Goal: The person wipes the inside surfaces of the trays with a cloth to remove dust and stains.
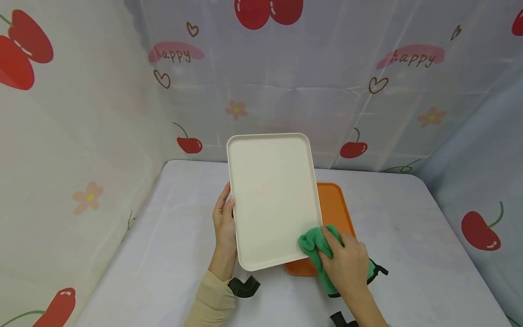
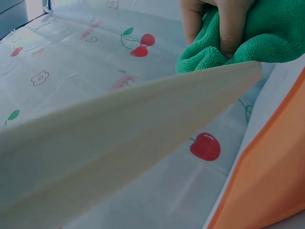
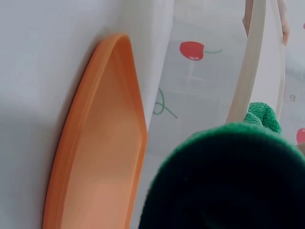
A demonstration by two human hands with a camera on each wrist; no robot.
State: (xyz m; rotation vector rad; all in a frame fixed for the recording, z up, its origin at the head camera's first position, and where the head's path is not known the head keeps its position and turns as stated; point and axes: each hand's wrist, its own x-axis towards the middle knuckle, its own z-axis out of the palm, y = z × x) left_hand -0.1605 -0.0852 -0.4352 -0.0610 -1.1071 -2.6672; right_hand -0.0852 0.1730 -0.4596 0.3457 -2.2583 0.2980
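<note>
A cream rectangular tray (image 1: 273,195) is held up, tilted, above the table. My left hand (image 1: 224,222) grips it by its left edge, the thumb on the rim and the other fingers partly hidden behind. In my right hand (image 1: 347,261) is a bunched green cloth (image 1: 318,243) with dark edging, touching the tray's lower right corner. The left wrist view shows the right fingers pressed into the cloth (image 2: 267,38) along the tray's rim (image 2: 143,109). An orange tray (image 1: 333,204) lies on the table, partly covered by the cream one and the cloth.
The table (image 1: 408,254) has a white cover. Curtains (image 1: 286,63) printed with cherries, hearts and flowers stand behind it and at both sides. Black wrist camera mounts (image 1: 244,287) sit at both wrists.
</note>
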